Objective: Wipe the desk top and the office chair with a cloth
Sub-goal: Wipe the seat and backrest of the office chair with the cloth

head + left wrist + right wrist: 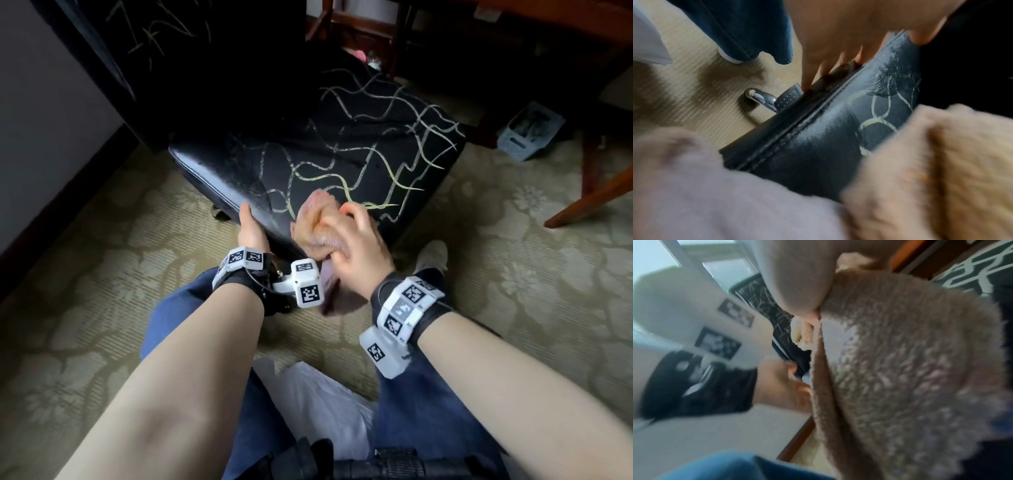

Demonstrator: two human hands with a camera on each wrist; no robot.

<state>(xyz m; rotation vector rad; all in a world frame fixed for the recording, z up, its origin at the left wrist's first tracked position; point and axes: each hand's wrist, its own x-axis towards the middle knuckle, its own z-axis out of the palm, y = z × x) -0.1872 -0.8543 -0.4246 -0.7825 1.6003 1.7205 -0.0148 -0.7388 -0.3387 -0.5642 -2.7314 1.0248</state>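
The fluffy beige-pink terry cloth [317,226] sits bunched at the near corner of the black leather office chair seat [212,174], which is scrawled with pale chalk-like lines. The right hand [356,240] grips the cloth in a curled fist; it looks soft, light and floppy, best held as a wad. The left hand [251,228] clasps the seat's front edge, fingers curled under, steadying a chair that may roll. Only square coded markers show on the wristbands; no readable writing
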